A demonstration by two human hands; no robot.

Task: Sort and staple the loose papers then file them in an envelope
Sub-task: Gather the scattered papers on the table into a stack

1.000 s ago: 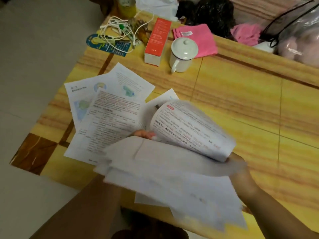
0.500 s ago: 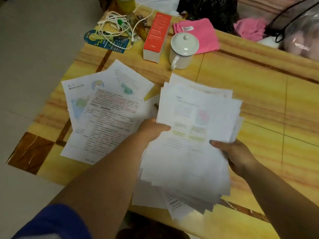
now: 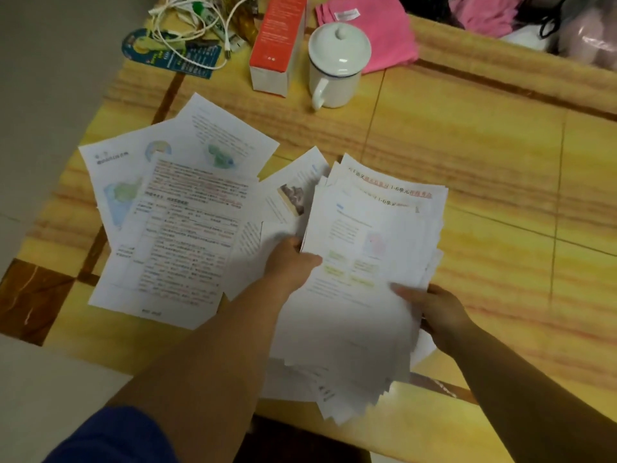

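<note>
hands are working the stack (image 3: 360,295) above the counter (image 3: 484,202): left grip (image 3: 292,265) pinching its left edge, right grip (image 3: 437,312) clamping the right. best squaring those ragged edges now. beyond, sorted sheets (image 3: 173,228) are lying fanned; envelope not showing.

Both my arms reach forward over the near edge of the table (image 3: 500,162). My left hand (image 3: 292,264) grips the left edge of the paper stack (image 3: 360,295), thumb lying on the top sheet and fingers hidden beneath. A blue sleeve (image 3: 113,436) covers that upper arm. My right hand (image 3: 437,312) holds the stack's right edge, thumb pressed on top, forearm bare.
</note>
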